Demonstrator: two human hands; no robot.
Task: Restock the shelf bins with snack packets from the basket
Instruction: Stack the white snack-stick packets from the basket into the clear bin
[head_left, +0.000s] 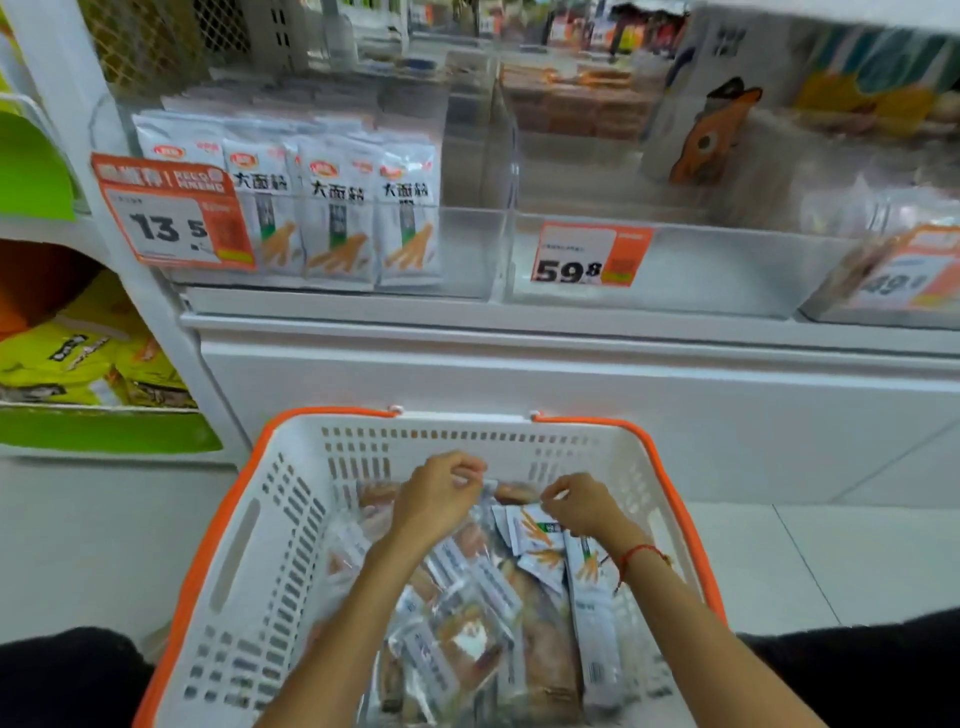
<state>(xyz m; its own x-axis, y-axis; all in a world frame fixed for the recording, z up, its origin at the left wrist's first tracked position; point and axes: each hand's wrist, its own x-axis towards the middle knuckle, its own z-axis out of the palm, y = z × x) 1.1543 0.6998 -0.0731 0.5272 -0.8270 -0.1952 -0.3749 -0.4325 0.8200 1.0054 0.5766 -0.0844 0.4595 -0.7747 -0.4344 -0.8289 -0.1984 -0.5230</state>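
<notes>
Basket: the white perforated plastic basket with orange rim stands on the floor in front of the shelf, and it is full of snack packets.
Left hand: the left hand is deep in the basket, its fingers curled and pinching the top edge of a small packet; which packet exactly is hard to tell.
Right hand: the right hand pinches the edge of a white snack packet with orange chicken-feet print that lies on top of the heap.
Target bin: the clear plastic shelf bin at the left already holds upright white packets of the same print, with free space on its right side.
Other bin: the clear middle bin with the orange 59.8 price tag looks nearly without goods.
Risk 1: a pinch on only the edge is weak, so I judge the packet may slip when it is lifted.
Risk 2: two kinds of packets are mixed in the basket, so a wrong one may go into the bin.
Hidden: the fingertips are partly covered by the packets, and the right side of the shelf is blurred, so the goods there cannot be read.
</notes>
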